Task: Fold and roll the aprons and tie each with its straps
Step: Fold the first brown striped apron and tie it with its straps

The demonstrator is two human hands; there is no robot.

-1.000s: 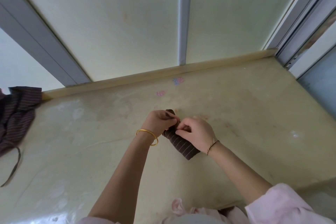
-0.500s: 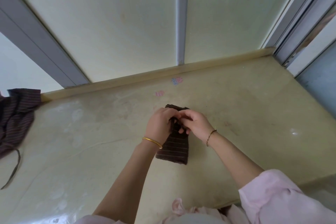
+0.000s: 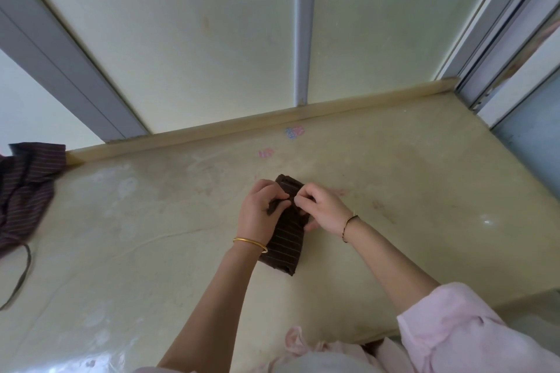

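One head-worn wide-angle view. Faces forward and steeply down onto the surface [image 3: 409, 197]; left hand [image 3: 257, 212] and right hand [image 3: 325, 210] near, just below centre. Above, wall panels [image 3: 197, 39], seemingly lens-bent.

There are two aprons: one rolled apron [image 3: 285, 247] and one loose apron [image 3: 25, 191]. There are two hands: left hand [image 3: 257, 212], right hand [image 3: 325, 209].

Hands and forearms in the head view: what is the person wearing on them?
The left hand wears a plain gold bangle at the wrist; its forearm is bare. The right hand wears a thin dark-and-gold bracelet, and a pale pink sleeve is pushed up that arm. No gloves.
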